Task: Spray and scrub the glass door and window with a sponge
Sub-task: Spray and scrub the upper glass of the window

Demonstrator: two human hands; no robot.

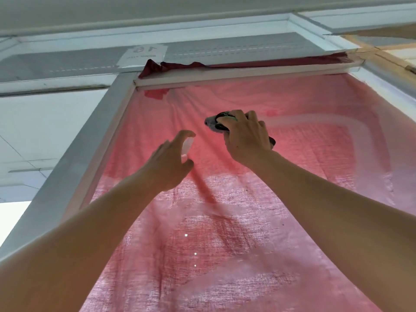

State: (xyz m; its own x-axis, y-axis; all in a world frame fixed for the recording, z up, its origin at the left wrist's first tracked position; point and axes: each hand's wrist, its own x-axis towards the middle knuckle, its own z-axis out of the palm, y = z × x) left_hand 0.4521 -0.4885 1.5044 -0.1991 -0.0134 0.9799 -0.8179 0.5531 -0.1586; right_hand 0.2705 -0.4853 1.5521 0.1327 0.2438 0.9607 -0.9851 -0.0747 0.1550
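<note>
I look up at a glass door pane (304, 154) in a white frame, with a red cloth hanging behind the glass. My right hand (246, 138) presses a dark, greyish sponge (215, 123) flat against the upper part of the pane. My left hand (171, 163) grips a small clear spray bottle (188, 146), raised just left of and below the sponge, with a finger on top of it. Pale wet streaks curve across the glass to the right of the sponge.
The white door frame (90, 158) runs up the left side and across the top. Above it sits a transom window (225, 52) with a paper label (143, 55). The red cloth's top edge (180, 65) is bunched over the frame.
</note>
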